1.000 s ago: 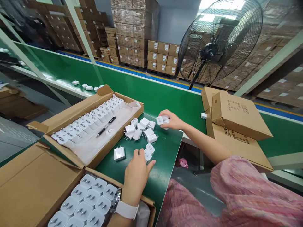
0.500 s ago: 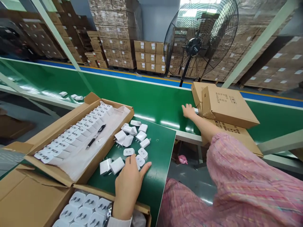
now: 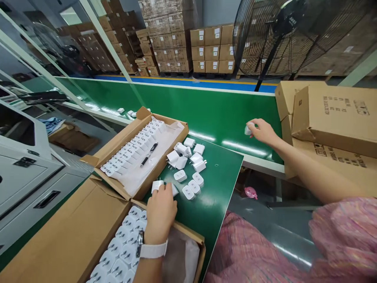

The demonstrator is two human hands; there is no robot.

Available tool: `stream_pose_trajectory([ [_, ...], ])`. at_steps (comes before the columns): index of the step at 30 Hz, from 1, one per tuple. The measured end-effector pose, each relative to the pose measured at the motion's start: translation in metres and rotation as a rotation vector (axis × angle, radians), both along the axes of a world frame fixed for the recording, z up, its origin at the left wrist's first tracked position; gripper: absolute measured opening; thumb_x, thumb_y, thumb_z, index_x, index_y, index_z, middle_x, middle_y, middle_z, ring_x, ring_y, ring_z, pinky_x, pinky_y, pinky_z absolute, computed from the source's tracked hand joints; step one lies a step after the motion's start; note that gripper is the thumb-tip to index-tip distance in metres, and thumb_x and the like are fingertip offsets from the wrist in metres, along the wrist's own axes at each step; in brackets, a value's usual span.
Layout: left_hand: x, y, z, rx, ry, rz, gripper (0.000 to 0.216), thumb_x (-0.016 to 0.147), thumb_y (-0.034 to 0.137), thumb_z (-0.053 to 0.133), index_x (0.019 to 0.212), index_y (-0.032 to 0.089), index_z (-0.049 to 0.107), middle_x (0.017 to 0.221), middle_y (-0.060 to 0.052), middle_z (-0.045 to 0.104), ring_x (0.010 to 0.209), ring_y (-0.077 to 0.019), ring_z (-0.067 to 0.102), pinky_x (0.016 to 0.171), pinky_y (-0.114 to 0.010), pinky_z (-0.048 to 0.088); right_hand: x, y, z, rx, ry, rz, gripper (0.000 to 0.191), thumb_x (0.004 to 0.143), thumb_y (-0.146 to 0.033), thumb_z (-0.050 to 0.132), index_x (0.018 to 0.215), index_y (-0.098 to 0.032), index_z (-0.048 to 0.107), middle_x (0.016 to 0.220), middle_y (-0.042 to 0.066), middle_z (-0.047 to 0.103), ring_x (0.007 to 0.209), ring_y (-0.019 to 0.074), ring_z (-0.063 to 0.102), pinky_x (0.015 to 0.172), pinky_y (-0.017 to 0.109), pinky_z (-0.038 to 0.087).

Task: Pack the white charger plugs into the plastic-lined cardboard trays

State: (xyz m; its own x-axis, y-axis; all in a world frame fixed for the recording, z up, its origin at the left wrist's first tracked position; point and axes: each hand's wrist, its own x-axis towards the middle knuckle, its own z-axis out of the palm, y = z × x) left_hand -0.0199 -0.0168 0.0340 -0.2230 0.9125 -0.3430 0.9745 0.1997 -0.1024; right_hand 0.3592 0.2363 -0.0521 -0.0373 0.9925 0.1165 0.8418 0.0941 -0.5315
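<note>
Several white plug adapters (image 3: 188, 165) lie loose on a small green work board (image 3: 218, 184). My left hand (image 3: 160, 212), with a white watch on the wrist, rests at the board's near edge, fingers curled over one adapter (image 3: 157, 185). My right hand (image 3: 262, 131) is stretched out over the green conveyor belt (image 3: 212, 114) and pinches a single white adapter (image 3: 248, 129). An open cardboard box (image 3: 118, 135) beside the board holds rows of adapters and a black pen (image 3: 149, 154). A second open box (image 3: 123, 247) near me is packed with adapters.
Flat cardboard cartons (image 3: 332, 118) are stacked at the right on the belt. A few adapters (image 3: 125, 112) lie farther up the belt. A large black floor fan (image 3: 282, 35) and pallets of boxes (image 3: 212, 49) stand behind. A grey machine (image 3: 23, 165) is on the left.
My right hand has drawn back from the stacked cartons with one adapter in its fingers. My left hand slid left onto an adapter at the board's edge. The camera swung left.
</note>
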Motion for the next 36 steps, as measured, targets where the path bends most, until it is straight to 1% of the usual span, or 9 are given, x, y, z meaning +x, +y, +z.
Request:
stream_pose_trajectory([
  [3, -0.001, 0.002, -0.001, -0.016, -0.019, 0.017, 0.024, 0.090, 0.025, 0.048, 0.109, 0.016, 0.059, 0.110, -0.014, 0.066, 0.103, -0.0325, 0.064, 0.076, -0.039, 0.048, -0.056, -0.065, 0.021, -0.008, 0.354, 0.346, 0.032, 0.098, -0.043, 0.039, 0.104, -0.020, 0.061, 0.083, 0.005, 0.067, 0.061, 0.0170, 0.063, 0.062, 0.030, 0.050],
  [7, 0.002, -0.007, 0.006, -0.022, -0.104, -0.026, 0.025, 0.092, 0.035, 0.043, 0.099, 0.020, 0.061, 0.100, -0.011, 0.063, 0.087, -0.0299, 0.066, 0.068, -0.037, 0.046, -0.117, -0.128, 0.024, 0.016, 0.328, 0.688, 0.031, 0.100, -0.044, 0.039, 0.094, -0.023, 0.061, 0.084, 0.004, 0.068, 0.074, 0.0186, 0.062, 0.069, 0.031, 0.048],
  [13, 0.002, -0.012, 0.010, 0.050, -0.242, 0.041, 0.026, 0.086, 0.024, 0.055, 0.110, 0.018, 0.062, 0.113, -0.011, 0.056, 0.088, -0.0238, 0.066, 0.079, -0.035, 0.048, -0.152, -0.130, 0.003, -0.027, 0.345, 0.852, 0.034, 0.100, -0.046, 0.042, 0.112, -0.022, 0.063, 0.103, 0.007, 0.070, 0.086, 0.0190, 0.062, 0.077, 0.032, 0.048],
  [19, 0.007, -0.002, -0.007, 0.054, -0.359, -0.006, 0.037, 0.082, 0.022, 0.067, 0.117, 0.016, 0.060, 0.114, -0.010, 0.060, 0.101, -0.0259, 0.064, 0.089, -0.034, 0.046, -0.157, -0.121, 0.013, -0.114, 0.306, 1.167, 0.059, 0.083, -0.045, 0.072, 0.135, -0.023, 0.053, 0.130, 0.008, 0.062, 0.105, 0.0217, 0.061, 0.089, 0.033, 0.047],
  [23, 0.010, -0.007, -0.004, 0.013, -0.276, 0.001, 0.057, 0.082, 0.036, 0.070, 0.133, 0.018, 0.050, 0.119, -0.011, 0.060, 0.104, -0.0295, 0.063, 0.080, -0.035, 0.049, -0.156, -0.124, 0.016, -0.149, 0.285, 1.179, 0.047, 0.083, -0.041, 0.072, 0.124, -0.022, 0.060, 0.112, 0.006, 0.067, 0.091, 0.0188, 0.062, 0.075, 0.028, 0.048],
  [26, 0.021, -0.010, -0.003, 0.062, -0.189, -0.064, 0.066, 0.083, 0.053, 0.066, 0.138, 0.023, 0.045, 0.126, -0.012, 0.056, 0.112, -0.0310, 0.058, 0.070, -0.031, 0.049, -0.159, -0.134, 0.011, -0.138, 0.369, 1.128, 0.048, 0.083, -0.042, 0.072, 0.125, -0.023, 0.059, 0.116, 0.006, 0.065, 0.082, 0.0160, 0.060, 0.068, 0.027, 0.048],
  [32, 0.041, -0.004, -0.013, 0.089, -0.020, -0.130, 0.042, 0.089, 0.055, 0.057, 0.124, 0.032, 0.057, 0.112, -0.010, 0.058, 0.102, -0.0296, 0.058, 0.060, -0.027, 0.045, -0.170, -0.158, -0.006, -0.156, 0.539, 1.055, 0.047, 0.081, -0.035, 0.073, 0.124, -0.024, 0.059, 0.096, 0.003, 0.063, 0.065, 0.0118, 0.051, 0.059, 0.026, 0.047],
  [34, 0.033, -0.002, -0.014, 0.118, -0.122, -0.101, 0.037, 0.090, 0.052, 0.057, 0.120, 0.031, 0.059, 0.109, -0.008, 0.061, 0.103, -0.0291, 0.058, 0.064, -0.028, 0.046, -0.170, -0.159, -0.011, -0.181, 0.600, 0.992, 0.048, 0.079, -0.036, 0.075, 0.123, -0.023, 0.059, 0.084, 0.000, 0.059, 0.064, 0.0123, 0.051, 0.059, 0.026, 0.046],
  [36, 0.019, -0.002, -0.013, 0.161, -0.424, -0.002, 0.038, 0.090, 0.054, 0.056, 0.118, 0.028, 0.059, 0.107, -0.007, 0.063, 0.100, -0.0265, 0.059, 0.068, -0.029, 0.046, -0.167, -0.159, -0.015, -0.217, 0.668, 0.920, 0.049, 0.079, -0.038, 0.075, 0.123, -0.023, 0.058, 0.078, -0.002, 0.055, 0.064, 0.0121, 0.050, 0.058, 0.025, 0.046],
])
